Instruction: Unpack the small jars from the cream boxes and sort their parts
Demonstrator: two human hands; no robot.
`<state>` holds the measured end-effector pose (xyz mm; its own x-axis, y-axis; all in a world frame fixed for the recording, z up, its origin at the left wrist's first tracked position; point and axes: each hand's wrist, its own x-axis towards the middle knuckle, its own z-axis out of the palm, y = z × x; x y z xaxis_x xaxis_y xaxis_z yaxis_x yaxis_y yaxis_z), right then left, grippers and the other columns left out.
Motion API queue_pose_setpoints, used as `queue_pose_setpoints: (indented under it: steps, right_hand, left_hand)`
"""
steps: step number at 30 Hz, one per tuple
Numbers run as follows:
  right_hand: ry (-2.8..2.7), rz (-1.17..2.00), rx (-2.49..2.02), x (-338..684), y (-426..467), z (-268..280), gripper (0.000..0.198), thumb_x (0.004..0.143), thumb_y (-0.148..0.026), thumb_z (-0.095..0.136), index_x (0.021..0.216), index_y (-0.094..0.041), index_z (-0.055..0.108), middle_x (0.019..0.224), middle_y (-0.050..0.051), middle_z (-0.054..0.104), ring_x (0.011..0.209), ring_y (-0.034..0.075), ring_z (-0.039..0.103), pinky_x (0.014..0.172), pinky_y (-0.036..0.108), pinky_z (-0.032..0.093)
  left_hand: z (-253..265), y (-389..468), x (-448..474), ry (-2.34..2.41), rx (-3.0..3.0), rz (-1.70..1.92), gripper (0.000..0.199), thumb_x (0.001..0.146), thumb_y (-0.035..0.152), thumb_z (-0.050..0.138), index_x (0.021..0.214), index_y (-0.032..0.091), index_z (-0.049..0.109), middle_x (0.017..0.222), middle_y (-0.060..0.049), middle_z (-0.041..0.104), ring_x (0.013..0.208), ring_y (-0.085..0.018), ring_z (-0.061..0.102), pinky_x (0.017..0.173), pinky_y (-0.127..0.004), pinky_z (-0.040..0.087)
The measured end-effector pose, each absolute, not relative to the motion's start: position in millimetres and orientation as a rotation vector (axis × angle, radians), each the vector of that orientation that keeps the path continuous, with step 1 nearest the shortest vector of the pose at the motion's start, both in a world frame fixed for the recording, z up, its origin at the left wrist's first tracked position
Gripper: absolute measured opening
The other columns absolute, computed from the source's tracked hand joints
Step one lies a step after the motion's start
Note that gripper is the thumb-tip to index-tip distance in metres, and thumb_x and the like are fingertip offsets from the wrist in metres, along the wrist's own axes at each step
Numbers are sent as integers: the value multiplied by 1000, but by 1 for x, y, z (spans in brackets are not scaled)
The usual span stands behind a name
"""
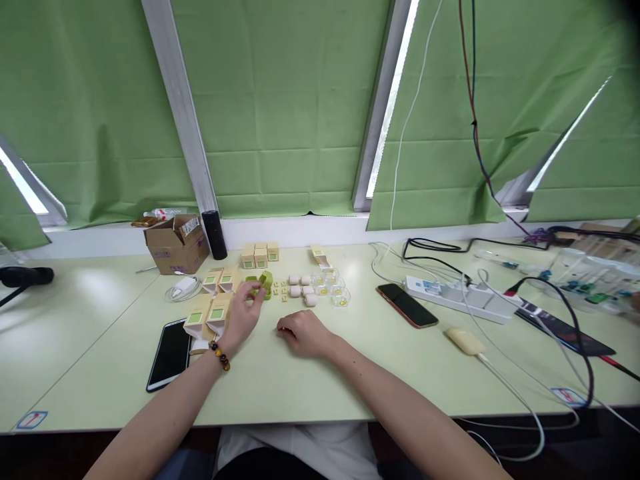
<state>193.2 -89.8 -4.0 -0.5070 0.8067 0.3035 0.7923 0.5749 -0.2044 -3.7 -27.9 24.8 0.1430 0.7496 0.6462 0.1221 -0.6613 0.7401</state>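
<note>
My left hand point(244, 312), with a bead bracelet at the wrist, reaches in among small parts and pinches a green block-like piece point(267, 279) in its fingertips. Other green pieces point(269, 295) lie just beneath it. Loosely curled on the tabletop, my right hand point(304, 332) shows nothing in its fingers. Between and beyond the hands are tiny yellow pieces point(284, 291), several pale pink rounded pieces point(295, 291) and clear plastic cups point(341, 297) with yellow bits inside. Small kraft boxes with green labels point(219, 313) stand open beside my left hand.
More kraft boxes point(260, 257) stand farther back. A phone point(169, 353) lies left, another phone point(407, 305) right. Toward the right are a power strip point(463, 299), a cream-coloured device point(465, 341) and tangled cables. A cardboard carton point(176, 248) and black cylinder point(215, 235) stand by the wall.
</note>
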Motion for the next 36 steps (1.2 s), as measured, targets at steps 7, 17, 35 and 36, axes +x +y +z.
queue_pose_setpoints:
  steps: [7, 17, 35, 36]
  right_hand:
    - [-2451, 76, -1308, 193, -89, -4, 14, 96, -21, 61, 95, -21, 74, 90, 4, 80, 75, 17, 68, 63, 28, 31]
    - [-2447, 88, -1318, 192, -91, -1, 15, 97, -21, 61, 94, -21, 75, 89, 4, 80, 76, 17, 67, 63, 27, 31]
    - [-2443, 109, -1341, 192, -92, 2, 14, 95, -20, 63, 95, -22, 77, 91, 4, 81, 79, 17, 70, 62, 27, 31]
    - [-2442, 109, -1341, 192, -92, 2, 15, 95, -20, 62, 95, -22, 77, 91, 3, 81, 78, 17, 70, 62, 27, 31]
  left_hand:
    - [30, -22, -21, 1064, 2625, 1377, 20, 96, 24, 60, 85, 26, 77, 72, -7, 64, 84, -26, 56, 71, -37, 40]
    - [20, -16, -19, 1157, 2580, 833, 34, 82, 16, 66, 50, 25, 58, 61, -12, 58, 94, -34, 51, 79, -42, 39]
    - [12, -12, -20, 1351, 2693, 705, 30, 84, 14, 58, 56, 23, 62, 66, -14, 59, 95, -35, 53, 81, -41, 37]
    - [12, -12, -20, 1354, 2700, 698, 30, 84, 14, 57, 57, 23, 63, 67, -14, 60, 95, -35, 53, 82, -42, 37]
